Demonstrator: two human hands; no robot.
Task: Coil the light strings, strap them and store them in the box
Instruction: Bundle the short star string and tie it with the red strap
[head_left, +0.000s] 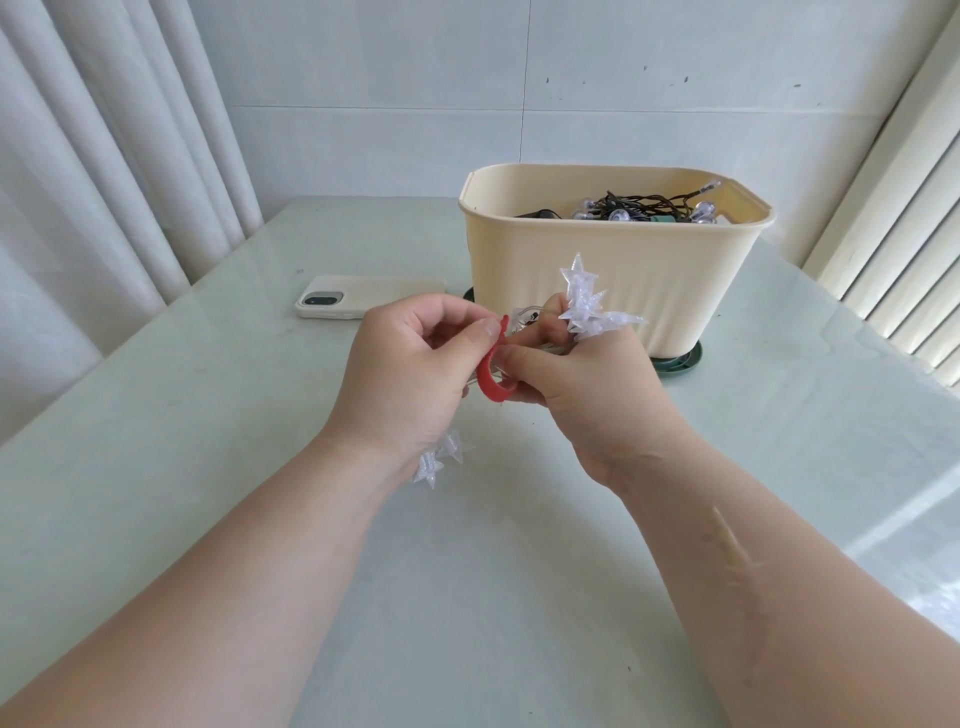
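A coiled string of clear star lights (584, 304) is gripped in my right hand (587, 374) above the table, stars sticking up past my fingers. Two more stars (439, 460) dangle below my left wrist. A red strap (491, 369) curves around the bundle between both hands. My left hand (410, 364) pinches the strap's upper end between thumb and finger. The cream box (613, 270) stands just behind my hands. It holds a dark-wired light string with round bulbs (649, 208).
A white phone (371, 296) lies face down on the pale green table (260, 467), left of the box. A dark green lid or tray (680, 358) sits under the box. Curtains hang at the left, blinds at the right.
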